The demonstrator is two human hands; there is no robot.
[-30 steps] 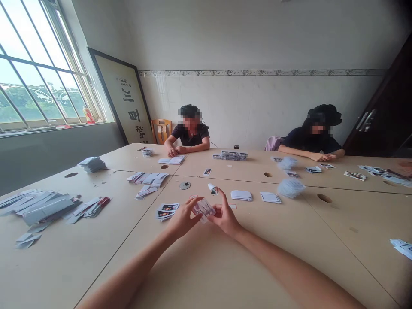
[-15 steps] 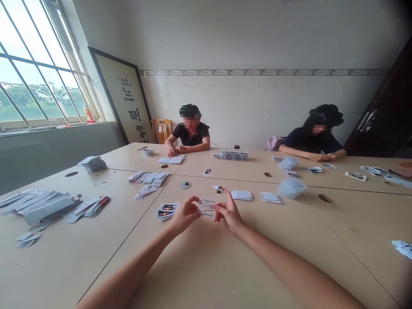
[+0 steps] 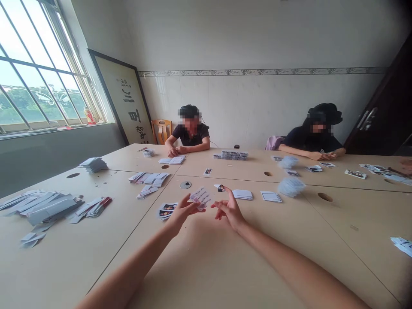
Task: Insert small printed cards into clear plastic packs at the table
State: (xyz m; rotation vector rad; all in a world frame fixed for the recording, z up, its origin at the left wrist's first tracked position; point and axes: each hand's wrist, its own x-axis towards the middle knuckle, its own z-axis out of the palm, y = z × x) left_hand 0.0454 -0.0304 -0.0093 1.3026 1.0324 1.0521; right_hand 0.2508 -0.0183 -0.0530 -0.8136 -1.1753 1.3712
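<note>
My left hand [image 3: 183,211] pinches a small clear sleeve with a white card [image 3: 201,198] and holds it up above the beige table [image 3: 225,266]. My right hand [image 3: 229,209] hovers just right of it with fingers spread, touching nothing. A small photo card [image 3: 220,188] lies on the table just beyond my right fingertips. A short stack of photo cards [image 3: 166,210] rests left of my left hand.
Two other people sit at the far side, hands resting on the table. Piles of cards and sleeves [image 3: 48,206] cover the left end. White card stacks [image 3: 243,194], fluffy blue balls [image 3: 291,187], a grey disc [image 3: 185,185] and round table holes [image 3: 325,197] lie ahead.
My right hand has let go of the sleeved card and opened. My left hand alone now holds the card, lifted and tilted a little farther away.
</note>
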